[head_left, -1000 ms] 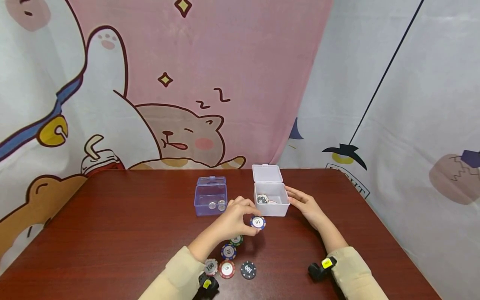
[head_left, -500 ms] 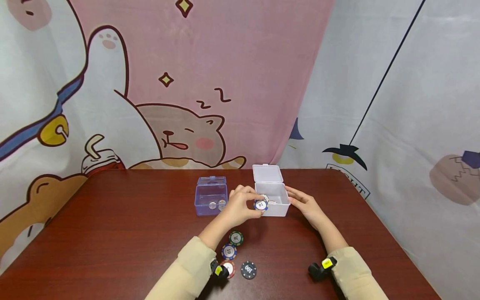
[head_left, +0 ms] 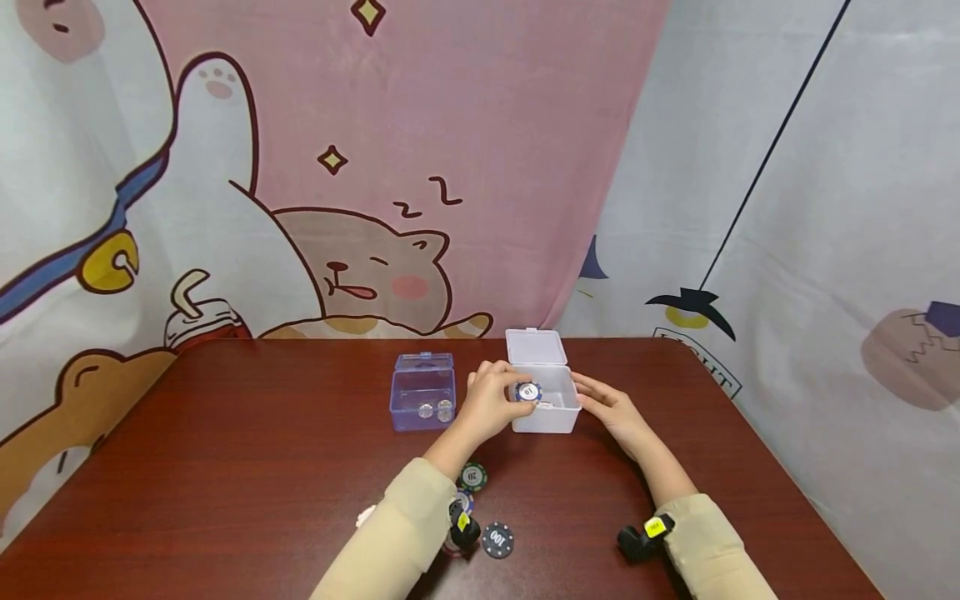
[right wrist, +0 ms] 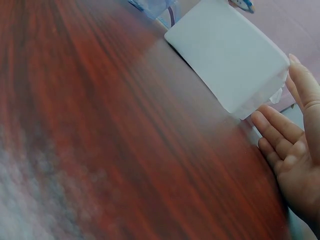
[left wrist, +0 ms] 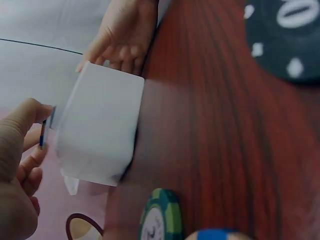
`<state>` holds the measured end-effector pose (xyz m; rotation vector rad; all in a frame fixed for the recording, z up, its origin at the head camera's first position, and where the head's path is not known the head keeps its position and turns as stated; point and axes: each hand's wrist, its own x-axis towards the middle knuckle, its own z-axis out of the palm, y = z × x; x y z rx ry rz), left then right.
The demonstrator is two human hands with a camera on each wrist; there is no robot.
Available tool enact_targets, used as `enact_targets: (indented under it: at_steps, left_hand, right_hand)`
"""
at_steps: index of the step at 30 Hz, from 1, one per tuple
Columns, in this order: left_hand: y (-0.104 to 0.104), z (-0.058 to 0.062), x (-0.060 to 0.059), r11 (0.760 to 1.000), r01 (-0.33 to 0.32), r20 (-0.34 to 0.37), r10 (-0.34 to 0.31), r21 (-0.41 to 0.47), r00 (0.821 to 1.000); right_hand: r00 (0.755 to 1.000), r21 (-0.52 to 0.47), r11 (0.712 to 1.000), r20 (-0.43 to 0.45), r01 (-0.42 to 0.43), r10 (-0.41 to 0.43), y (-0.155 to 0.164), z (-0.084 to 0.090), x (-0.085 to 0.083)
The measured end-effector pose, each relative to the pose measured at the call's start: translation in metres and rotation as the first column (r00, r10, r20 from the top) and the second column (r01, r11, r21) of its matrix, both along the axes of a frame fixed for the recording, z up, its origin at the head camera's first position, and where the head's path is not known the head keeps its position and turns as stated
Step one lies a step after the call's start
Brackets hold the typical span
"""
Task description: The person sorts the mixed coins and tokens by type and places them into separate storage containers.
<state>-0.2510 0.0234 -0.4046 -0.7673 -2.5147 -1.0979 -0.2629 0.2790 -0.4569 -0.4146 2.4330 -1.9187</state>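
Purple clear box [head_left: 422, 400] is sitting at 11 o'clock from the left hand, lid up, a couple of small silvery pieces lying inside; not being touched.

Left hand [head_left: 491, 404] is pinching a blue-edged "10" poker chip [head_left: 528, 392] between thumb and fingertips, the other fingers curled. The chip is hovering over the near left rim of the open white plastic box [head_left: 546, 414], not yet inside. In the left wrist view the chip is showing edge-on [left wrist: 44, 134], just beside the box wall [left wrist: 97, 134].

Right hand [head_left: 611, 408] is lying flat and relaxed at 3 o'clock of the white box, fingers straight, touching or almost touching its side and gripping nothing; the right wrist view is showing the fingers [right wrist: 280, 131] just beside the box corner [right wrist: 227, 55].

Loose chips are lying at 6 o'clock, near the left sleeve: a green "20" chip [head_left: 472, 477] and a dark "100" chip [head_left: 497, 540], others half hidden.

Risks, judging from this:
- the chip is sitting over the rim, so a release could clip the wall and bounce onto the bench [head_left: 225, 467];
- the box looks light, and a knuckle nudge could slide it if the right hand is not actually bracing;
- the sleeve is hanging over the loose chips and could drag them.
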Motion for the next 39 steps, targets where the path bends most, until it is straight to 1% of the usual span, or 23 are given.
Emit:
enact_targets:
  at_steps: [4, 11, 13, 20, 24, 27, 30, 34, 39]
  left_hand:
    - [0.005, -0.005, -0.007, 0.999, -0.037, -0.020, 0.037, 0.009, 0.999]
    - [0.011, -0.009, -0.013, 0.998, -0.070, -0.010, 0.070, -0.002, 0.997]
    - [0.013, -0.010, -0.015, 0.997, -0.073, -0.012, 0.073, -0.006, 0.997]
    - [0.018, -0.011, -0.020, 0.997, -0.079, 0.008, 0.079, -0.006, 0.997]
    - [0.018, -0.012, -0.022, 0.997, -0.079, 0.006, 0.079, -0.019, 0.997]
    - [0.018, -0.010, -0.022, 0.996, -0.076, 0.025, 0.077, -0.035, 0.997]
    - [0.019, -0.007, -0.021, 0.995, -0.088, 0.062, 0.091, -0.054, 0.994]
    - [0.019, -0.007, -0.022, 0.992, -0.112, 0.098, 0.118, -0.061, 0.988]
    - [0.020, -0.008, -0.020, 0.989, -0.140, 0.110, 0.145, -0.052, 0.983]
  right_hand:
    - [1.000, -0.002, 1.000, -0.012, -0.008, 0.008, 0.000, -0.002, 0.000]
    - [1.000, -0.015, 1.000, 0.007, -0.007, 0.007, -0.001, 0.000, 0.001]
    - [1.000, -0.019, 1.000, 0.011, -0.009, 0.009, -0.001, 0.003, 0.002]
    - [1.000, -0.003, 1.000, -0.002, -0.026, 0.026, -0.009, 0.022, 0.014]
    - [1.000, -0.007, 1.000, -0.004, -0.028, 0.028, -0.010, 0.024, 0.016]
    - [1.000, -0.015, 1.000, -0.001, -0.028, 0.028, -0.009, 0.023, 0.015]
    - [1.000, -0.015, 1.000, 0.007, -0.026, 0.026, -0.009, 0.023, 0.015]
    - [1.000, -0.005, 1.000, 0.012, -0.023, 0.023, -0.009, 0.024, 0.015]
    - [1.000, -0.004, 1.000, 0.010, -0.022, 0.022, -0.010, 0.025, 0.017]
